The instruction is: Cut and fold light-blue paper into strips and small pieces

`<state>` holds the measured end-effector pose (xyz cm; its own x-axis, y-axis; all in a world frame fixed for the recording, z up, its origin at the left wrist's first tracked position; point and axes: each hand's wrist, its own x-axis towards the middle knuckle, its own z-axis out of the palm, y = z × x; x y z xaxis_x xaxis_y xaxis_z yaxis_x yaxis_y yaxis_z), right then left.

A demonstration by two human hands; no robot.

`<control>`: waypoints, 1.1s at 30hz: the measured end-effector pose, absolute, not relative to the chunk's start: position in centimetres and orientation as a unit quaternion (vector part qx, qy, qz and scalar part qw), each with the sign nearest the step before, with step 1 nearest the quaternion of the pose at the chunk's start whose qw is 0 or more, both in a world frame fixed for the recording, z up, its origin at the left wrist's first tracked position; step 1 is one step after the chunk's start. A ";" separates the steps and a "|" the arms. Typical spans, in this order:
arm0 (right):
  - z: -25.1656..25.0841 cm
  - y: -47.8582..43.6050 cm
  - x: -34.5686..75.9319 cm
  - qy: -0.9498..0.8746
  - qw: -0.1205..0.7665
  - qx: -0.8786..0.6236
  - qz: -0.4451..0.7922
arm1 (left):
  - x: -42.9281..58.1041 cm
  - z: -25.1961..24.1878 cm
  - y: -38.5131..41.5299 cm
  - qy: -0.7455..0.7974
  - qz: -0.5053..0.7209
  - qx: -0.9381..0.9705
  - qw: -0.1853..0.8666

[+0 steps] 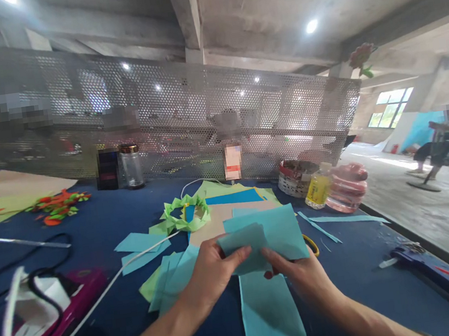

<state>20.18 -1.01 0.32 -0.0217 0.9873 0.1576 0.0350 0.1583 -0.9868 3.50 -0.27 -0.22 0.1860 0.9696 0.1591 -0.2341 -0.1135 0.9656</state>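
Blue paper is between both my hands above the table. My left hand (216,263) pinches a smaller blue paper piece (245,242), thumb on top. With thumb and fingers, my right hand (296,269) grips a wider blue sheet (284,229) that overlaps it from behind. Below them lies another blue paper strip (269,305) on the dark blue tabletop. More blue sheets (172,277) are fanned out left of my left hand. A folded green paper ring (185,214) sits beyond, beside a stack with beige paper (218,215).
At left is a magenta power strip (87,288) with a white cable (112,287). A glue gun (437,272) lies at right. A yellow-labelled bottle (316,189), pink bottle (347,187), tape-like roll (296,178) and glass jar (131,166) stand before a perforated screen (176,114).
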 end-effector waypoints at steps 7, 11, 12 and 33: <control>0.6 -0.9 20.7 -0.544 0.529 -0.480 0.439 | 3.1 0.6 -0.3 0.304 0.618 0.445 0.572; 0.5 -1.1 20.8 -0.555 0.498 -0.470 0.473 | 2.4 1.1 -0.6 0.288 0.515 0.431 0.683; 0.5 -1.1 20.8 -0.561 0.486 -0.463 0.485 | 2.3 1.0 -0.7 0.286 0.487 0.435 0.702; -0.3 -0.7 21.2 -0.584 0.484 -0.489 0.432 | 2.7 -0.3 -0.6 0.214 0.400 0.481 0.750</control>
